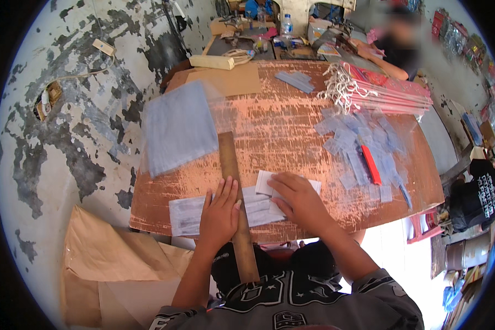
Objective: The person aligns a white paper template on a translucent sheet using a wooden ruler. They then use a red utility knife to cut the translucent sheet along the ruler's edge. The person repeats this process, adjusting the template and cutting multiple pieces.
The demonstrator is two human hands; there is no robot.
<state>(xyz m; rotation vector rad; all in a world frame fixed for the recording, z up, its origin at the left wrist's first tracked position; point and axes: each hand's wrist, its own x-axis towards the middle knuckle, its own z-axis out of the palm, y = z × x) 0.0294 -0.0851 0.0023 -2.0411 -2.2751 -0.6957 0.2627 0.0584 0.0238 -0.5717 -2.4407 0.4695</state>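
Observation:
A long, flat wooden ruler (229, 157) lies across a strip of greyish translucent plastic sheet (186, 216) near the table's front edge, its near end jutting over my lap. My left hand (221, 212) presses on the ruler and strip with its fingers stretched out. To the right, white card pieces (263, 182) overlap the strip's right end. My right hand (300, 201) rests over these pieces, fingers extended and thumb apart; the part of the card under the palm is hidden.
A stack of clear plastic sheets (181, 126) lies at left. At right are scattered plastic pieces (344, 137), a red cutter (370, 165) and a bundle of pink packs with white cords (379, 93). Another person (399, 49) sits at the far right. Brown paper (110, 247) hangs at lower left.

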